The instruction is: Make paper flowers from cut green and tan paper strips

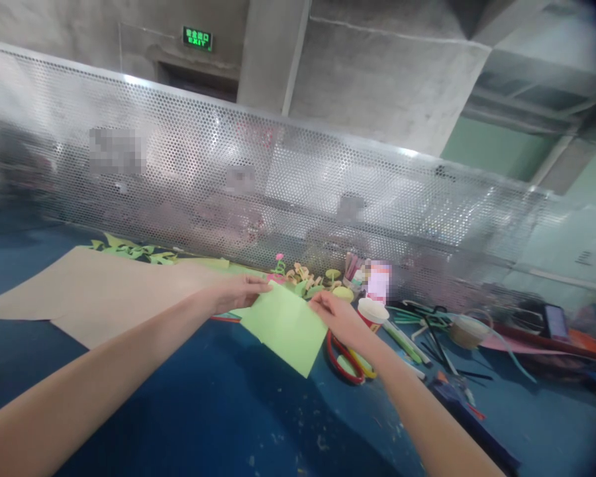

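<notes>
A light green sheet of paper (287, 328) is held up at a tilt over the blue table. My left hand (234, 293) pinches its upper left corner. At its upper right edge, my right hand (334, 310) has its fingers closed on the same sheet. Below my right hand lie scissors with red handles (345, 361), partly hidden by the hand and the paper. A white and red paper cup (372, 313) stands just beyond my right wrist.
Brown paper sheets (114, 285) cover the left of the table (189, 411). Green paper leaf cut-outs (134, 250) lie behind them. Markers (404, 341), paper strips and a tape roll (469, 329) clutter the right. A perforated metal screen (203, 179) borders the back.
</notes>
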A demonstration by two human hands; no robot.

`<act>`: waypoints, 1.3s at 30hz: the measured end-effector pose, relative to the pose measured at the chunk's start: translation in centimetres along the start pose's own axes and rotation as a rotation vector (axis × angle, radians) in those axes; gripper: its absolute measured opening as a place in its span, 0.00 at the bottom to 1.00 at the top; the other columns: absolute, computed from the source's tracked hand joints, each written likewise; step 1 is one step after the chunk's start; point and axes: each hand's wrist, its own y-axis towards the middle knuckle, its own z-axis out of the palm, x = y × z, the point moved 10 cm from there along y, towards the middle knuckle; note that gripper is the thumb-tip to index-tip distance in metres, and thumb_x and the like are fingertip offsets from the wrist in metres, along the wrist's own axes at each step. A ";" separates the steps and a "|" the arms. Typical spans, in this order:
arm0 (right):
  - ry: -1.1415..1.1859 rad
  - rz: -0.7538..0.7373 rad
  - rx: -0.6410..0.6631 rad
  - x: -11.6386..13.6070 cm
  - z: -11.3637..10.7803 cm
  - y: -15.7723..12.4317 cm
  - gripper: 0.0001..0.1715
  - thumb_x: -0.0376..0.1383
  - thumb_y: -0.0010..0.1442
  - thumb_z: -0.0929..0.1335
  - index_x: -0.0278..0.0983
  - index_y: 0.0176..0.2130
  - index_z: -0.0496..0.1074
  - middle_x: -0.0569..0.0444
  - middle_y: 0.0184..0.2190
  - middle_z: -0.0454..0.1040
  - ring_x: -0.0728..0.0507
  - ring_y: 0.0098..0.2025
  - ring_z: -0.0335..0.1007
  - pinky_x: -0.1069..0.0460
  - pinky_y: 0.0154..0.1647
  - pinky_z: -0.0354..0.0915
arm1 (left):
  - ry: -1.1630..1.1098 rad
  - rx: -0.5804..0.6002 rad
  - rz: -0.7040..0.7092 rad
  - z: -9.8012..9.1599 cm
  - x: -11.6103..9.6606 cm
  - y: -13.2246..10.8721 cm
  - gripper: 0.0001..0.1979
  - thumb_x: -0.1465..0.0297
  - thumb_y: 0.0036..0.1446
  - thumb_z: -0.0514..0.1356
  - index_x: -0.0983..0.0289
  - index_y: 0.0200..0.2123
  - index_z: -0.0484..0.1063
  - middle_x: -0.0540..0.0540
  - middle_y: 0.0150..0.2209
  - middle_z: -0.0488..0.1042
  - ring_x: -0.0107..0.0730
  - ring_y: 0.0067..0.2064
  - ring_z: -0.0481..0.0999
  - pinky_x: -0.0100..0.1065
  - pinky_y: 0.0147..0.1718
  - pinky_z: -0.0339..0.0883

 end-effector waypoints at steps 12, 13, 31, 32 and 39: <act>0.634 0.327 0.289 -3.6 4.7 -1.8 0.23 0.50 0.56 0.61 0.39 0.45 0.67 0.50 0.33 0.75 0.44 0.34 0.72 0.49 0.37 0.66 | -0.181 0.117 0.048 1.7 -0.2 -0.2 0.14 0.70 0.48 0.63 0.67 0.40 0.73 0.57 0.41 0.75 0.29 0.41 0.73 0.29 0.45 0.63; 0.662 0.352 0.327 -3.5 5.4 -2.2 0.23 0.49 0.56 0.62 0.39 0.45 0.67 0.50 0.34 0.75 0.44 0.33 0.72 0.48 0.37 0.66 | -0.175 0.144 0.049 2.2 -0.4 -0.3 0.14 0.70 0.48 0.63 0.66 0.40 0.73 0.57 0.41 0.75 0.30 0.42 0.73 0.29 0.46 0.62; 0.717 0.412 0.327 -4.4 4.7 -1.9 0.17 0.40 0.49 0.71 0.33 0.38 0.72 0.49 0.35 0.76 0.46 0.34 0.73 0.50 0.41 0.66 | 0.046 0.166 0.017 3.4 -0.6 -0.8 0.16 0.64 0.49 0.61 0.60 0.42 0.73 0.54 0.46 0.73 0.37 0.49 0.69 0.32 0.47 0.60; 0.710 0.411 0.326 -4.4 4.6 -1.9 0.17 0.41 0.48 0.71 0.33 0.38 0.72 0.49 0.35 0.76 0.46 0.34 0.73 0.50 0.40 0.66 | 0.039 0.160 0.022 3.5 -0.8 -0.9 0.16 0.64 0.49 0.61 0.59 0.43 0.73 0.54 0.47 0.72 0.36 0.50 0.68 0.32 0.47 0.60; 0.656 0.427 0.275 -4.6 4.4 -1.8 0.19 0.40 0.48 0.71 0.34 0.40 0.71 0.50 0.33 0.76 0.47 0.32 0.73 0.52 0.35 0.67 | 0.019 0.208 0.086 3.7 -1.6 -1.2 0.11 0.68 0.49 0.62 0.62 0.38 0.73 0.54 0.39 0.75 0.31 0.41 0.73 0.31 0.44 0.61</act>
